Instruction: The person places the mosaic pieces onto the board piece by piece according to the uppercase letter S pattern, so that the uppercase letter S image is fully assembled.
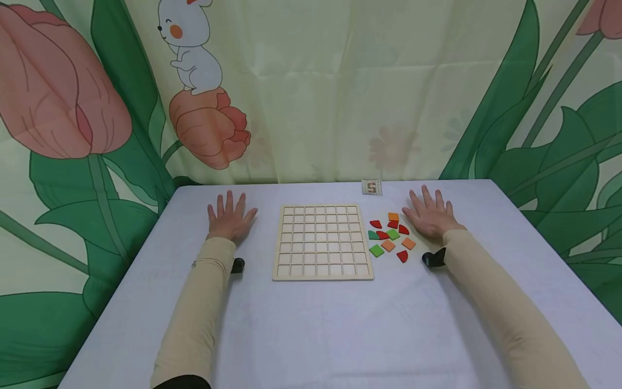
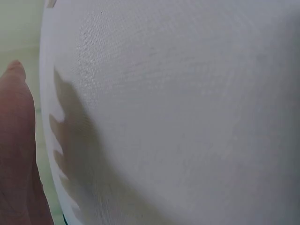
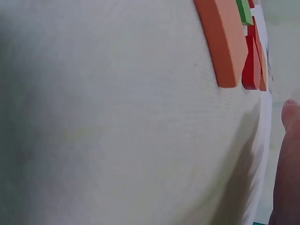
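My left hand point(image 1: 229, 219), fingers spread, is at the table's left side with nothing in it. A pale wooden grid board point(image 1: 323, 279) with square cells lies between my hands. My right hand point(image 1: 431, 215), fingers also spread and holding nothing, is just right of a scatter of small flat coloured pieces. Among them are orange squares point(image 1: 408, 243), red quarter-round pieces point(image 1: 402, 256), light green squares point(image 1: 376, 250) and a dark green piece point(image 1: 373, 235). In the right wrist view an orange piece point(image 3: 225, 42) looms close, with the right thumb point(image 3: 288, 164) at the edge.
A small patterned card or packet point(image 1: 371, 187) lies near the far edge of the white-covered table point(image 1: 311, 335). Behind the table hangs a curtain point(image 1: 311, 108) printed with tulips and a rabbit. Dark straps with black devices point(image 1: 238, 265) sit at the wrists.
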Available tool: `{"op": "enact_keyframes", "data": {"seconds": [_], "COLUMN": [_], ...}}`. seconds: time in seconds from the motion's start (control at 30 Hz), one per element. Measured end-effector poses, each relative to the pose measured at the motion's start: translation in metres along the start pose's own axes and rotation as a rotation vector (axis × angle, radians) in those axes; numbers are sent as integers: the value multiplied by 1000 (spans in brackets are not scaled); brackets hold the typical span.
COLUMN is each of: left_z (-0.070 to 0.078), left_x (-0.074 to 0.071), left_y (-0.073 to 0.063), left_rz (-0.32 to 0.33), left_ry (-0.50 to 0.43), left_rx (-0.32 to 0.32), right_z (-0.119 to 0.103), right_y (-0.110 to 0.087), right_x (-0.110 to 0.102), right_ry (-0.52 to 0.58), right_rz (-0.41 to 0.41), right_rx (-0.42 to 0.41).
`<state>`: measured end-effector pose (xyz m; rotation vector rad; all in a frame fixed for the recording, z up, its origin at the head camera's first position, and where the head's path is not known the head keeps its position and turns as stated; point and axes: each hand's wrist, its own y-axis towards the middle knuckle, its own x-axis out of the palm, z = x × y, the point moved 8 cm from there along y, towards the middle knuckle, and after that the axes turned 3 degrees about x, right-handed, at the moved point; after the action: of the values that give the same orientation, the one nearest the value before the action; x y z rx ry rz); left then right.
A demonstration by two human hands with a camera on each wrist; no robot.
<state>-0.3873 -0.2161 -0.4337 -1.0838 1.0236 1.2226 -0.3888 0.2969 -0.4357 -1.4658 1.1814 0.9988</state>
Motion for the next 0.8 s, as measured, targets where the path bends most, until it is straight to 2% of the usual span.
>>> {"op": "enact_keyframes", "data": {"seconds": [0.37,0.43,0.5,0.57,0.63,0.7,0.8], "left_z": [2,9,22,38,53,63,68], "left_x": [-1,-3,-5,-5,-1,5,13], "left_y": [3,4,3,1,-7,-15,-28], "left_rz": [-12,-6,-12,-39,-82,-109,-91], "left_ry": [-33,-99,-206,-330,-446,-527,-576], "left_rx": [24,65,136,223,281,316,348], "right_z": [3,0,-5,-14,-24,-35,-49], "right_y": [1,1,0,-3,-9,-16,-30], "right_x": [1,1,-1,-7,-16,-24,-32], "right_ry": [32,69,112,185,271,351,473], "right_rz": [-15,-34,-46,-51,-53,-44,-43], "right_rx": [10,12,5,-4,-25,-51,-73]}}
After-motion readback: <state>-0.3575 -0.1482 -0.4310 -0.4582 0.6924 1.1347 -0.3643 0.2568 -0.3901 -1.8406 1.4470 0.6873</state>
